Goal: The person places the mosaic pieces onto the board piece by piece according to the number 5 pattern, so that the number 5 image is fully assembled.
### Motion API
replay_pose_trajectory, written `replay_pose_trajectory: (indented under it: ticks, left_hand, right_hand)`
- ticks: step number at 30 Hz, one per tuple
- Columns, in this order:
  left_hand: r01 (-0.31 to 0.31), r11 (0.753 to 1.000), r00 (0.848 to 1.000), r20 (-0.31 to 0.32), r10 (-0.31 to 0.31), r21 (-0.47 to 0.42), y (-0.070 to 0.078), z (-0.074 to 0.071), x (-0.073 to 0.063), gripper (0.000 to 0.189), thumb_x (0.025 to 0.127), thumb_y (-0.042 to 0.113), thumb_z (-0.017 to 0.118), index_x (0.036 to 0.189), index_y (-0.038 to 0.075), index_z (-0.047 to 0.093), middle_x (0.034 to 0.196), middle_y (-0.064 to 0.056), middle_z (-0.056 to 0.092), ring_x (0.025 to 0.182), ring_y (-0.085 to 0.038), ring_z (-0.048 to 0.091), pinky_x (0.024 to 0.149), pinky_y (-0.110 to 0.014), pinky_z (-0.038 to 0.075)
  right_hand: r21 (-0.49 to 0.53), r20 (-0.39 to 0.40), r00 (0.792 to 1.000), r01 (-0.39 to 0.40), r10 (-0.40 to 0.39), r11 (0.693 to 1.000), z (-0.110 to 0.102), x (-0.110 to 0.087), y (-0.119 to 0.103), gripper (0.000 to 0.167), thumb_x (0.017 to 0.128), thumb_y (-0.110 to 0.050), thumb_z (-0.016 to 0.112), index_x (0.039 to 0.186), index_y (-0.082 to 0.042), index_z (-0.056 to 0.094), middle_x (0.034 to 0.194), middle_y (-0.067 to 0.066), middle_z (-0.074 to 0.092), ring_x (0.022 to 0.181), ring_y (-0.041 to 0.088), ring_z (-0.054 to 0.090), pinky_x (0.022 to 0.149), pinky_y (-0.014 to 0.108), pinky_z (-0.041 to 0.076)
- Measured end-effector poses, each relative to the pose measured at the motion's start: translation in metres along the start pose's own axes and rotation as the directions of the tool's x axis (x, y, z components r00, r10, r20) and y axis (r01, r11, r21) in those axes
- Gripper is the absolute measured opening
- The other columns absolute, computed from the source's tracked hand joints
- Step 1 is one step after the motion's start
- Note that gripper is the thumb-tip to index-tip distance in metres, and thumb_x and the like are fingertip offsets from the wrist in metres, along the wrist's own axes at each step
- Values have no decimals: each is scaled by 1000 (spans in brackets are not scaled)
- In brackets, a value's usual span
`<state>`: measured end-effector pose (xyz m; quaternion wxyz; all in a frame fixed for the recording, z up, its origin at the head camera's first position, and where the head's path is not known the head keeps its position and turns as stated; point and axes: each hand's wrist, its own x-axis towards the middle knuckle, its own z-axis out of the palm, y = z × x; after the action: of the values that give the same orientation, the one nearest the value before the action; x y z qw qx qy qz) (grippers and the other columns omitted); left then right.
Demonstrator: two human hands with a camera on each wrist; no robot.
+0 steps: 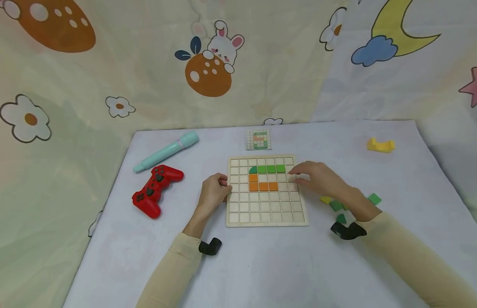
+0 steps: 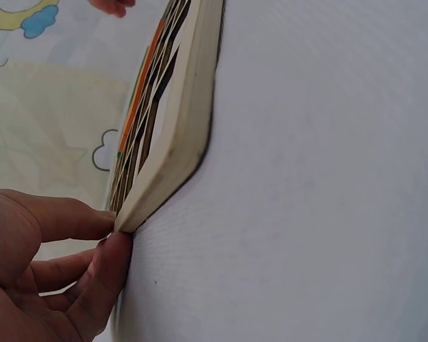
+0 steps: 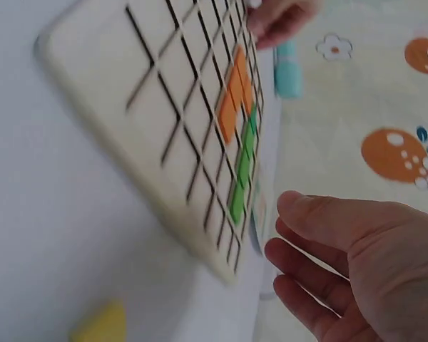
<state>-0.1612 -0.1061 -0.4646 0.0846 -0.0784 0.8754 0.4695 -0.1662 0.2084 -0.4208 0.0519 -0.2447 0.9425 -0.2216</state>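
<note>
A square wooden grid board (image 1: 267, 218) lies on the white table. In its upper part sit a rounded dark green tile (image 1: 253, 170), a row of three light green tiles (image 1: 271, 169) and several orange tiles (image 1: 263, 186) below. My left hand (image 1: 213, 191) pinches the board's left edge between thumb and fingers, as the left wrist view shows at the corner. Over the board's right edge hovers my right hand (image 1: 319, 176), fingers loosely bent and apart; the right wrist view shows nothing between thumb (image 3: 299, 206) and fingers. A small pattern card (image 1: 258, 140) lies behind the board.
Loose green tiles (image 1: 374, 199) and a yellow tile (image 1: 325, 199) lie around my right forearm, which partly hides them. A red game controller (image 1: 155, 190) and a turquoise tube-shaped object (image 1: 167, 152) lie at left. A yellow notched block (image 1: 380, 146) stands at the back right.
</note>
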Motion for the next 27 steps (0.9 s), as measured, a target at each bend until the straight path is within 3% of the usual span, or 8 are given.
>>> replay_pose_trajectory:
  ticks: [7, 15, 21, 27]
  left_hand:
    - [-6, 1000, 1000, 1, 6, -1, -1, 0, -1, 29, 84, 3, 68, 112, -1, 62, 91, -9, 58, 69, -15, 58, 49, -23, 56]
    - [-12, 1000, 1000, 3, 12, -1, -2, 0, 0, 29, 84, 3, 68, 112, -1, 62, 91, -9, 58, 69, -14, 58, 49, -22, 56]
    - [-5, 1000, 1000, -1, 5, -5, -2, -1, 0, 29, 84, 3, 68, 113, -1, 62, 92, -10, 58, 67, -14, 57, 49, -22, 55]
    - [-7, 1000, 1000, -5, 7, -1, -2, 0, 0, 29, 84, 4, 68, 112, 0, 62, 91, -9, 59, 67, -14, 57, 48, -22, 55]
  right_hand:
    - [-58, 82, 995, -48, 53, 997, -25, -36, 30, 31, 85, -10, 72, 115, -6, 69, 117, 12, 68, 111, 32, 62, 93, 50, 53]
    - [-18, 135, 989, -52, 54, 998, -17, -74, 39, 33, 83, -21, 76, 113, -9, 70, 114, 5, 69, 107, 29, 63, 88, 45, 55]
    - [-45, 90, 996, -2, 6, 999, -3, -77, 44, 31, 82, -17, 76, 111, -8, 70, 112, 5, 70, 105, 28, 63, 88, 45, 55]
    - [-92, 54, 999, -1, 6, 996, 4, -76, 45, 28, 81, -12, 76, 108, -7, 71, 109, 7, 69, 103, 28, 63, 86, 45, 56]
